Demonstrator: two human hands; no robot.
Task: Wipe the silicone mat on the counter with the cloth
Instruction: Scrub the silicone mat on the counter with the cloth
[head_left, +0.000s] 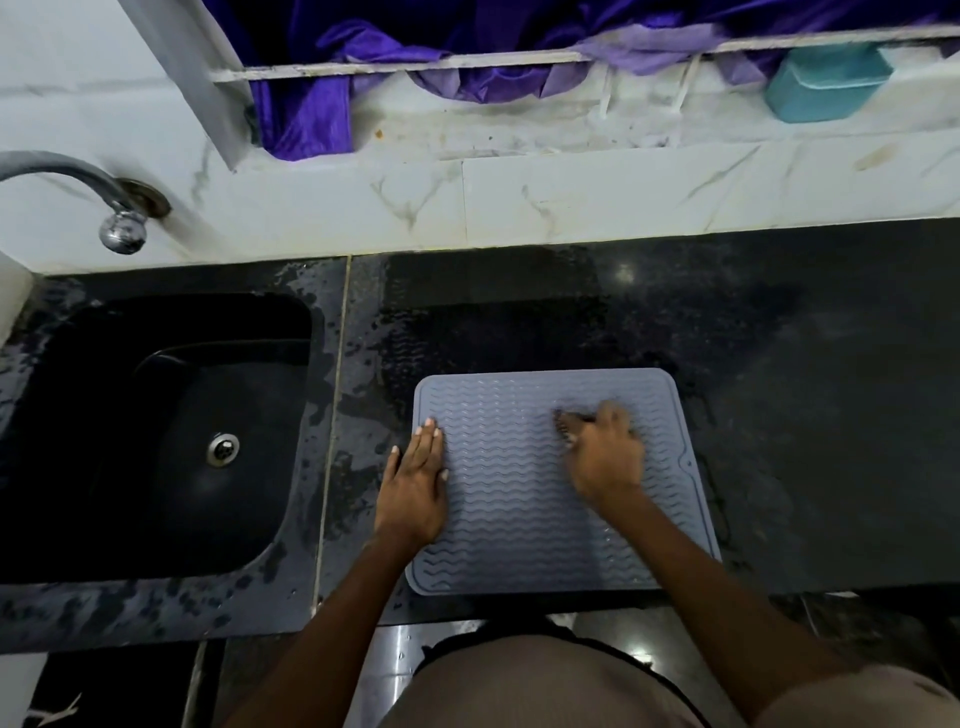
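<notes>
Grey silicone is pressed by two hands. The left hand is laid flat, with straight fingers, on the left edge of the one silicone mat. The right hand is curled over a small dark cloth, which is held against the upper middle of the mat; only a blurred corner of the cloth is seen. The mat is placed on the black bench, close to its front edge, and wet marks are seen on the stone around it. One black sink is set in the bench to the left, with one drain in its bottom. One tap is fixed on the wall above it. One teal box is kept on the ledge behind, beside purple fabric.
</notes>
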